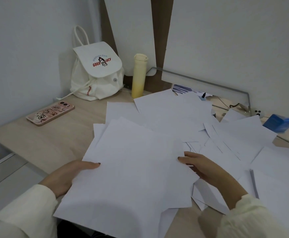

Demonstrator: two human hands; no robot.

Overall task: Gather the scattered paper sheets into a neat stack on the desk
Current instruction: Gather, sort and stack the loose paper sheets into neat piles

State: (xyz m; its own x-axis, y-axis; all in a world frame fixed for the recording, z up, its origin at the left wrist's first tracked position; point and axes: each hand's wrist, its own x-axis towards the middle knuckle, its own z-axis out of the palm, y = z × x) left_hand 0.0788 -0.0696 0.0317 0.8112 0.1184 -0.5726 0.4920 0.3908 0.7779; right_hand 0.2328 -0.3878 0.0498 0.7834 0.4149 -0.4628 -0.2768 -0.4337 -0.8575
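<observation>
A loose bundle of white paper sheets [126, 172] is held in front of me, slightly fanned. My left hand [68, 176] grips its left edge, thumb on top and fingers hidden beneath. My right hand [207, 169] holds the right edge, thumb on the top sheet, fingers under it. Several more white sheets [174, 110] lie scattered and overlapping across the wooden desk [57, 141], reaching to the right [239, 138] and the near right corner [281, 186].
A pink phone [50, 112] lies face down at the left. A white cloth backpack [95, 73] and a yellow bottle [139, 75] stand at the back. A blue box [277, 123] sits at the far right below a white partition [234, 40].
</observation>
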